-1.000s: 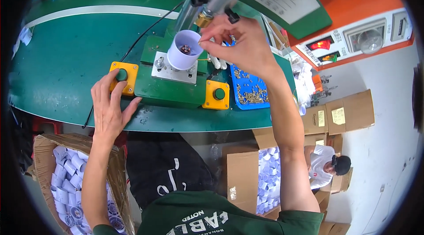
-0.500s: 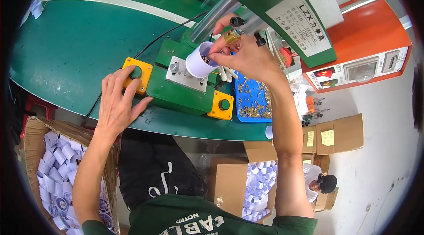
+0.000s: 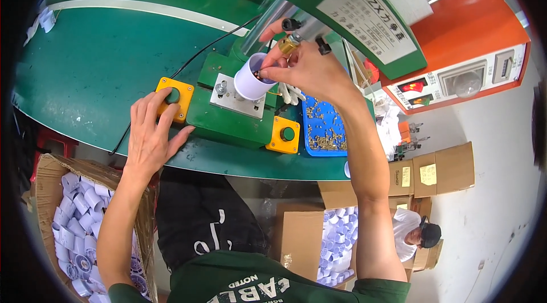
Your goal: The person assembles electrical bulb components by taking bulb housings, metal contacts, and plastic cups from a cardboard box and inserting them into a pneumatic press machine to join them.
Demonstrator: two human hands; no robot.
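Observation:
A white plastic cup (image 3: 248, 84) sits tilted in view on the metal plate (image 3: 221, 99) of a green press (image 3: 228, 123). Into its mouth reach the pinched fingertips of my right hand (image 3: 310, 72), beneath the press's brass tip (image 3: 288, 46). Small dark and brass-coloured bits show at those fingertips; what exactly they pinch is too small to tell. My left hand (image 3: 149, 132) lies with fingers apart on a yellow button box (image 3: 181, 110), its fingertips beside the green button (image 3: 172, 96).
A second yellow button box (image 3: 274, 144) is on the press's right. Beside it lies a blue tray (image 3: 310, 132) of small brass parts. Cartons of white cups stand at lower left (image 3: 48, 189) and lower right (image 3: 302, 232). An orange control box (image 3: 461, 35) is at right; a person (image 3: 407, 234) sits beyond.
The whole view has shifted slightly, the press appearing a little further left. My right fingertips are still inside the cup, and my left hand remains on the button box.

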